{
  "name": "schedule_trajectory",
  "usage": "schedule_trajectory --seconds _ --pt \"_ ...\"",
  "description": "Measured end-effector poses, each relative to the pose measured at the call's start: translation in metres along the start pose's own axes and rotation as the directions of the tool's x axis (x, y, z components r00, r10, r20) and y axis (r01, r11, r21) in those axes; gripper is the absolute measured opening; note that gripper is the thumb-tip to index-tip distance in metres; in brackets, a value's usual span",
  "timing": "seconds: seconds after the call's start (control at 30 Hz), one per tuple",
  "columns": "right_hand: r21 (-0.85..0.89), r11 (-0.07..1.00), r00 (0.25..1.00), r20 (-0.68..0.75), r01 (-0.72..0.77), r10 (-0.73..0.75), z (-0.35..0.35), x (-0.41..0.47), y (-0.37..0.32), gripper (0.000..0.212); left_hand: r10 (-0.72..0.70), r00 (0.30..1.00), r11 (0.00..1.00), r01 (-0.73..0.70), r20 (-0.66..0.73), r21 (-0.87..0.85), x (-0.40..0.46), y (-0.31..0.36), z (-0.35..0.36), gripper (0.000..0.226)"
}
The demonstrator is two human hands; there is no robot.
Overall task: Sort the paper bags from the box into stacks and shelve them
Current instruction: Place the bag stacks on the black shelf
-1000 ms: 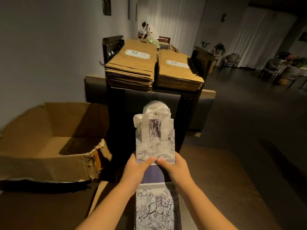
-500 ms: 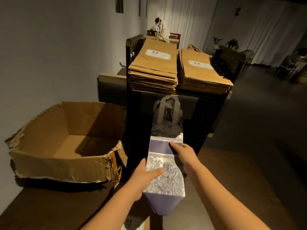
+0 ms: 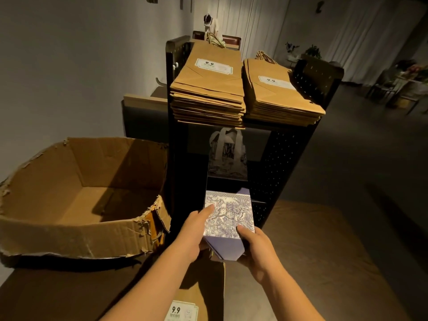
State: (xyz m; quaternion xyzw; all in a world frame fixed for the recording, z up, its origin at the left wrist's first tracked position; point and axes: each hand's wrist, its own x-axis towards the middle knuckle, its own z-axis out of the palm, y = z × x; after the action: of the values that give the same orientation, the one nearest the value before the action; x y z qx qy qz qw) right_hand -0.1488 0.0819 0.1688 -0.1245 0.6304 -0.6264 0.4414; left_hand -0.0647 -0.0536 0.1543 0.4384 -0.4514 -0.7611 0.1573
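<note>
A stack of purple patterned paper bags (image 3: 229,214) lies lengthwise into the black shelf unit (image 3: 278,163), its handled end (image 3: 228,149) deep in the dark under the top shelf. My left hand (image 3: 196,230) holds the near left edge, thumb on top. My right hand (image 3: 253,249) grips the near right corner from below. Two tall stacks of flat brown paper bags (image 3: 208,89) (image 3: 280,93) lie side by side on the top shelf. A torn cardboard box (image 3: 76,200) stands to the left, its inside bare.
One more brown bag with a 9.9 label (image 3: 201,297) lies on the brown table (image 3: 312,262) under my arms. A grey wall is on the left. Dark floor, chairs and plants (image 3: 398,86) lie far right. A small bag (image 3: 212,26) sits behind the shelf.
The purple bags have gone further forward into the shelf. My right hand moved back from the middle of the bags to their near right corner. The camera came closer.
</note>
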Motion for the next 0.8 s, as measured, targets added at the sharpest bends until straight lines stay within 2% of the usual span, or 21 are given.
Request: schedule_trajectory --seconds 0.1,0.23,0.37,0.53,0.67,0.8 --pt "0.014 1.000 0.998 -0.061 -0.023 0.024 0.004 0.012 -0.005 0.023 0.030 0.999 0.999 -0.029 -0.040 0.013 -0.012 -0.012 0.002 0.061" --pt "-0.001 1.000 0.994 -0.110 -0.003 0.003 0.012 0.032 -0.009 0.022 0.094 0.994 0.986 -0.084 -0.063 0.147 -0.009 -0.010 0.007 0.075" --pt "-0.062 0.998 0.987 -0.158 0.026 -0.035 0.016 0.048 -0.013 0.027 0.110 0.989 0.964 -0.082 -0.096 0.252 0.004 0.002 0.014 0.080" --pt "-0.009 1.000 0.981 -0.195 0.000 -0.002 0.012 0.069 -0.017 0.041 0.073 0.992 0.978 -0.051 -0.102 0.204 0.009 0.010 0.022 0.077" --pt "-0.007 1.000 0.977 -0.213 -0.009 0.008 0.009 0.074 -0.015 0.041 0.065 0.992 0.986 -0.047 -0.106 0.163 0.011 0.009 0.028 0.066" --pt "0.059 0.998 0.986 -0.168 -0.003 0.013 0.005 0.072 -0.011 0.047 0.018 0.995 0.990 -0.004 -0.097 0.143 0.011 0.008 0.024 0.060"
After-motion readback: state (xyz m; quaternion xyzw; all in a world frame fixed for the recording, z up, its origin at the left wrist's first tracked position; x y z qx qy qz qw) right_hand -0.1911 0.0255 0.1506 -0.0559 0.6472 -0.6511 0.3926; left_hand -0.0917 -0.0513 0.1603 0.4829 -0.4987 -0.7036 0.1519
